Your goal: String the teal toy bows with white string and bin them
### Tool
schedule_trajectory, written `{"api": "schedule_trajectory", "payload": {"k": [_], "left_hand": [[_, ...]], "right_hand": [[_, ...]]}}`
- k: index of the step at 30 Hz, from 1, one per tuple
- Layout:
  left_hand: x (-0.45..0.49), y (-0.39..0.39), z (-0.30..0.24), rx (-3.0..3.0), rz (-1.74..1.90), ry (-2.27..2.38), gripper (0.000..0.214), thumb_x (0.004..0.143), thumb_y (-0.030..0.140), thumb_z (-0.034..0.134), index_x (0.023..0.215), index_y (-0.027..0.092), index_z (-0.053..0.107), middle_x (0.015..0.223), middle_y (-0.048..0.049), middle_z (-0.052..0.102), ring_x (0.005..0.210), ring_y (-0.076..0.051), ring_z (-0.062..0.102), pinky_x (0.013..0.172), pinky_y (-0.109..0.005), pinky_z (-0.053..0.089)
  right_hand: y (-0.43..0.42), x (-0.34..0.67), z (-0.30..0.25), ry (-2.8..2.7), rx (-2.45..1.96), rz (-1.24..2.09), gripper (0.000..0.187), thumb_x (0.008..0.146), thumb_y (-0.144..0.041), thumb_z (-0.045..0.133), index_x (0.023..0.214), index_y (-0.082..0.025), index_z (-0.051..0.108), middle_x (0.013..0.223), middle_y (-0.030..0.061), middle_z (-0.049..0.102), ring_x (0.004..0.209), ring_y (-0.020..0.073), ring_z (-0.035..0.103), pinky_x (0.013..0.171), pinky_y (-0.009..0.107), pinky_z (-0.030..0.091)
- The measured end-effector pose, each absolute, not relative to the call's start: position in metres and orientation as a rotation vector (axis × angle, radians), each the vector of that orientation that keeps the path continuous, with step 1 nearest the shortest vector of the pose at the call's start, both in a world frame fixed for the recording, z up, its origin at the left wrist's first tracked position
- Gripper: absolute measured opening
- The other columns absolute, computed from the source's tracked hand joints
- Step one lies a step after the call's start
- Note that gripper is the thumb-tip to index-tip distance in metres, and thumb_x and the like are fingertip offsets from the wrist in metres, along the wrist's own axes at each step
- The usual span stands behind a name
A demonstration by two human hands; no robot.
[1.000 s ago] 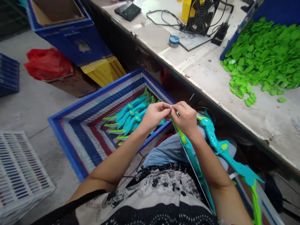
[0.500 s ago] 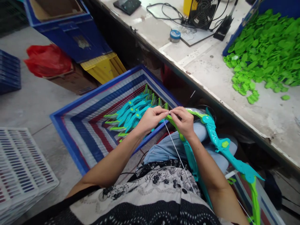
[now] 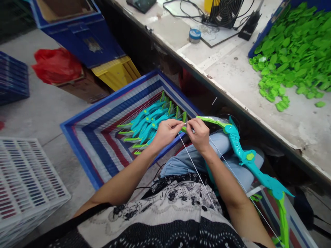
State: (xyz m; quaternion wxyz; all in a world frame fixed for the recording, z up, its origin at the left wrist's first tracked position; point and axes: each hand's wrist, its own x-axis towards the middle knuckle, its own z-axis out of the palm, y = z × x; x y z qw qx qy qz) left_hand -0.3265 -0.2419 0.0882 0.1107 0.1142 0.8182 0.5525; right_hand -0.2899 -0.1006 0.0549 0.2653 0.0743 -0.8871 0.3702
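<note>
My left hand [image 3: 167, 133] and my right hand [image 3: 199, 135] meet fingertip to fingertip above my lap, both pinching a white string. One length of the string [image 3: 193, 160] slants down from the hands towards my shirt. Just under the fingertips shows the green tip [image 3: 184, 129] of a toy bow; the rest of that bow is mostly hidden by my right arm. Beside my right hand, a teal and green toy bow [image 3: 249, 162] lies across my legs, its own string running below it. Left of my hands, several more such bows [image 3: 147, 119] lie in a striped-lined crate [image 3: 77, 141].
The worktable [image 3: 227, 74] runs along the right, bearing a heap of green plastic pieces [image 3: 297, 58], a round blue-lidded tin [image 3: 194, 35] and a black fan [image 3: 226, 13]. A white slatted crate [image 3: 31, 179] stands at left. Blue bins [image 3: 74, 38] and a red bag [image 3: 57, 65] are behind.
My pinched hands have shifted slightly left. The string of the bow on my legs now shows to the right of my right arm, and less of the bow under my hands is visible.
</note>
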Motion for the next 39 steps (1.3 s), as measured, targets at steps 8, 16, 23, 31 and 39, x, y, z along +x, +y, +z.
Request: {"api": "schedule_trajectory", "payload": {"k": [8,16,23,31,39], "left_hand": [[-0.319,-0.266,0.077,0.046,2.095,1.996,0.030,0.076,0.038,0.067,0.102,0.022,0.069,0.108,-0.0067,0.070,0.087,-0.018,0.066,0.066,-0.027,0.054],[-0.238,-0.260,0.015,1.154,1.372,2.056,0.025,0.085,0.022,0.056,0.106,0.024,0.069,0.112,-0.0101,0.069,0.107,-0.025,0.064,0.090,-0.042,0.054],[-0.224,-0.140,0.002,2.109,0.765,1.975,0.022,0.090,0.018,0.047,0.101,0.017,0.066,0.093,-0.0123,0.067,0.093,-0.025,0.062,0.092,-0.044,0.046],[-0.261,-0.108,0.052,2.020,0.336,2.168,0.055,0.079,0.036,0.062,0.131,0.021,0.052,0.130,-0.0173,0.051,0.108,-0.033,0.051,0.080,-0.042,0.044],[-0.269,-0.070,0.055,1.798,0.072,2.331,0.056,0.084,0.022,0.057,0.138,0.012,0.046,0.120,-0.0214,0.061,0.116,-0.037,0.052,0.099,-0.060,0.033]], "right_hand": [[-0.069,-0.259,0.061,-2.388,0.061,1.006,0.014,0.093,-0.024,0.050,0.092,-0.020,0.064,0.087,0.0051,0.066,0.084,0.0171,0.060,0.080,0.032,0.048],[0.054,-0.126,0.024,-2.769,-0.615,0.092,0.054,0.082,-0.046,0.064,0.124,-0.013,0.058,0.115,0.0214,0.057,0.106,0.0356,0.051,0.085,0.053,0.046],[0.092,-0.124,0.032,-2.964,-0.795,0.556,0.051,0.074,-0.023,0.061,0.124,-0.015,0.058,0.109,0.0150,0.065,0.101,0.0294,0.060,0.092,0.045,0.048],[0.136,-0.155,0.060,-3.073,-0.617,2.242,0.052,0.067,-0.047,0.075,0.111,-0.021,0.069,0.102,0.0020,0.073,0.093,0.0225,0.067,0.082,0.031,0.054],[0.149,-0.168,0.043,-2.618,-1.523,1.875,0.046,0.075,-0.058,0.069,0.093,-0.016,0.066,0.063,0.0064,0.069,0.056,0.0189,0.066,0.055,0.031,0.057]]}}
